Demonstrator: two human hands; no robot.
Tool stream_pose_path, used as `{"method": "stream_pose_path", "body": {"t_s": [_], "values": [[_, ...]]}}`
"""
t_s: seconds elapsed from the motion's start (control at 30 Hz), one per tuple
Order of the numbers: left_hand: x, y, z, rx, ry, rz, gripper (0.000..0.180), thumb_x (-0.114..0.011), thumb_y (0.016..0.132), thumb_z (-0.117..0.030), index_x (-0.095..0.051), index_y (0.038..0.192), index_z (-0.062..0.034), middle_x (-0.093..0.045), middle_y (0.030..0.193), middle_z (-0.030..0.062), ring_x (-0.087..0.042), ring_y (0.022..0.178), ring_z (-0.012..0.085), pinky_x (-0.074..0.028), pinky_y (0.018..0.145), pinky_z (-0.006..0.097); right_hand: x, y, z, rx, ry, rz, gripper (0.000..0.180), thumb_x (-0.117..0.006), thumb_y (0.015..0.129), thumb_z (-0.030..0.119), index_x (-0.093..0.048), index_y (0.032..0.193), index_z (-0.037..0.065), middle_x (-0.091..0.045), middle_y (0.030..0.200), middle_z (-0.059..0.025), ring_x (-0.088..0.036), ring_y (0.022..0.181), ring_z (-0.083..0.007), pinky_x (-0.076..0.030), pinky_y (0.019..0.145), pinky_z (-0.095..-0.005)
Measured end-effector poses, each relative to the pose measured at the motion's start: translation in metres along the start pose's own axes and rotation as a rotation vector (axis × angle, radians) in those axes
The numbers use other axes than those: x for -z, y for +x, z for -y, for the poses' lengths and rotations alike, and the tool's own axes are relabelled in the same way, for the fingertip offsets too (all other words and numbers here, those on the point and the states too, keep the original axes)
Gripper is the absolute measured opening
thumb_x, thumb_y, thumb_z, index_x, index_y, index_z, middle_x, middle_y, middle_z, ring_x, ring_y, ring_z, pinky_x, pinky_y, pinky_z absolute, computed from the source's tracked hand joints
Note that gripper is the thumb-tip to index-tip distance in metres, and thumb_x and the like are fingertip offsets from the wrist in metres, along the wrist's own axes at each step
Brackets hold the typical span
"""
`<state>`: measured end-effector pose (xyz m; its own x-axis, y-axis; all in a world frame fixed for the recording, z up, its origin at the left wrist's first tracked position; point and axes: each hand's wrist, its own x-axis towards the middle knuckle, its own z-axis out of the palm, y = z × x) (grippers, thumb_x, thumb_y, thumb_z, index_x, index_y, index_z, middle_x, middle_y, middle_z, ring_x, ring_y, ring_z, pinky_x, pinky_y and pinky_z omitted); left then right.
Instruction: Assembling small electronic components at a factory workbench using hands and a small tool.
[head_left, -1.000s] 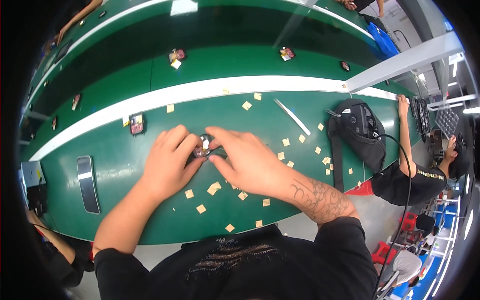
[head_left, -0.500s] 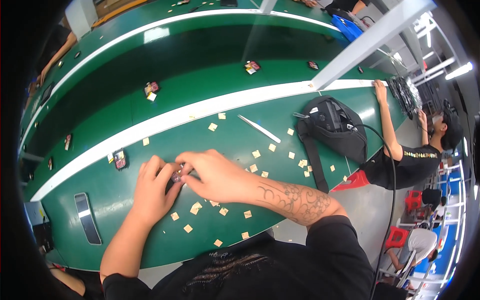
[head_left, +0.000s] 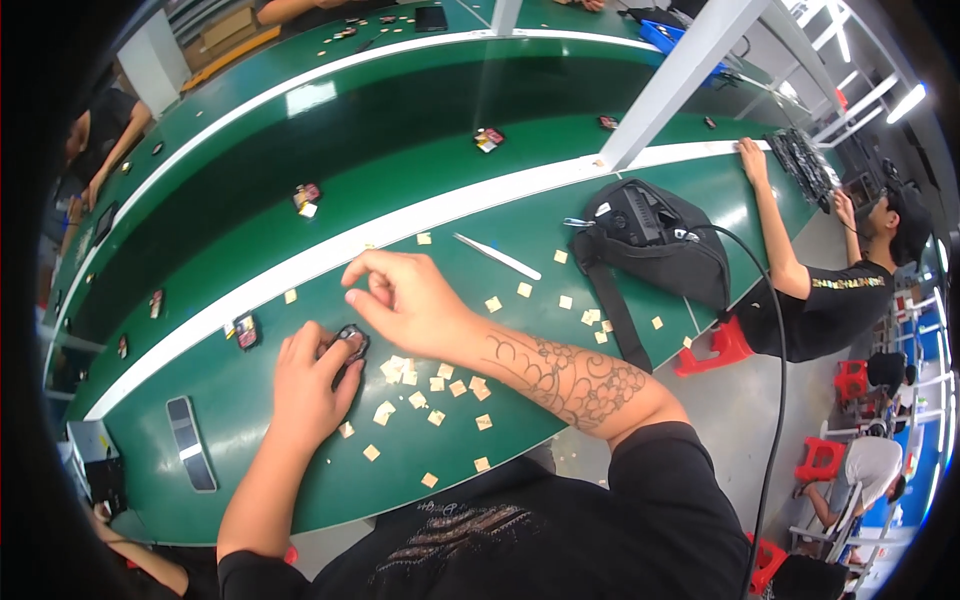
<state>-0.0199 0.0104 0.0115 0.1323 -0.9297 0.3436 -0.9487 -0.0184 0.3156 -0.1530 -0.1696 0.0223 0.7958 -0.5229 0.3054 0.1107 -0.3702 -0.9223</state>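
Note:
My left hand [head_left: 315, 385] is closed on a small black-edged device [head_left: 352, 341], gripping it low over the green table. Part of the device is hidden by my fingers. Up and to the right of it, my right hand [head_left: 412, 305] is lifted apart from the device. Its index finger and thumb curl with a small gap, and I see nothing between them. Small pale yellow squares [head_left: 399, 368] lie scattered below and right of my hands. Another small dark device [head_left: 246, 331] with a yellow tab rests left of my hands, by the white rail.
White tweezers [head_left: 497, 256] lie beyond my right forearm. A black bag [head_left: 650, 245] with a cable sits at the right. At the left lies a phone [head_left: 190, 445]. Beyond the white rail [head_left: 250, 285], several small devices stand on a green strip. A co-worker [head_left: 840, 300] sits far right.
My right hand has drawn away from the device, up and to the right. My left hand keeps hold of it. More yellow squares show by my hands, and the whole view has shifted slightly.

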Motion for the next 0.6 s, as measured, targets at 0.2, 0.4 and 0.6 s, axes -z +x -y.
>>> {"method": "stream_pose_path", "body": {"t_s": [0.2,0.4,0.6], "values": [[-0.014,0.036,0.02,0.002,-0.192,0.016,0.029,-0.085,0.083,-0.011,-0.079,0.111,-0.011,-0.06,0.094,0.0059,-0.067,0.082,0.0258,-0.055,0.074,0.04,-0.001,0.004,-0.03,0.024,0.005,-0.028,0.016,-0.062,0.106,0.009,-0.069,0.098,-0.002,-0.065,0.076,-0.006,-0.058,0.066,-0.0111,-0.048,0.062,-0.0308],[-0.081,0.177,0.034,-0.063,-0.367,-0.128,0.041,-0.08,0.085,-0.009,-0.07,0.125,-0.007,-0.063,0.095,0.0117,-0.063,0.082,0.0255,-0.053,0.075,0.038,0.013,0.002,-0.02,0.164,0.11,-0.254,0.024,-0.055,0.108,0.011,-0.063,0.092,-0.004,-0.068,0.085,-0.0183,-0.068,0.077,-0.0317,-0.053,0.073,-0.0399],[-0.141,0.304,0.044,-0.047,-0.198,0.021,0.06,-0.087,0.084,-0.026,-0.067,0.138,-0.0105,-0.067,0.107,0.0138,-0.067,0.095,0.0269,-0.057,0.09,0.04,0.017,0.005,-0.02,0.387,0.068,-0.267,0.026,-0.053,0.11,0.012,-0.062,0.09,-0.003,-0.062,0.081,-0.0179,-0.06,0.07,-0.0328,-0.049,0.067,-0.0406]]}}
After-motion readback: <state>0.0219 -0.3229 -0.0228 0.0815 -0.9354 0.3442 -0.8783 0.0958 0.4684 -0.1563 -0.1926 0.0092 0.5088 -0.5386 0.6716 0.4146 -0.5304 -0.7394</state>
